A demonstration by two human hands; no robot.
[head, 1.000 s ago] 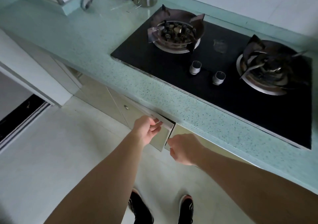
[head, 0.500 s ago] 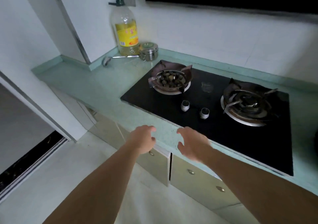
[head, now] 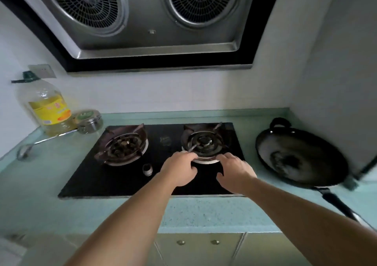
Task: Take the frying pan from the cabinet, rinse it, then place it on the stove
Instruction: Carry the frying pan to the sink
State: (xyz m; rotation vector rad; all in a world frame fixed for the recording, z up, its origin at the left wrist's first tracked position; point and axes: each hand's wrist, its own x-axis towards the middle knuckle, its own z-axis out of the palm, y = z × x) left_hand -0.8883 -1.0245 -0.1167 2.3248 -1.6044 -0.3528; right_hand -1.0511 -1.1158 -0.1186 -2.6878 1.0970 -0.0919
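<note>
A black frying pan sits on the green counter to the right of the stove, its handle pointing toward the front right. The black glass stove has a left burner and a right burner. My left hand hovers at the front rim of the right burner with loosely curled fingers and holds nothing. Beside it, my right hand is over the stove's front right part, fingers relaxed and spread, also holding nothing. Below the counter, the cabinet doors are closed.
A big oil bottle, a steel tin and a metal ladle stand at the back left of the counter. One stove knob shows left of my left hand. The range hood hangs overhead; a wall closes the right side.
Both hands left the cabinet door below the counter, which is now closed, and rose over the stove's right burner. The view tilted up, bringing the hood and the pan into sight.
</note>
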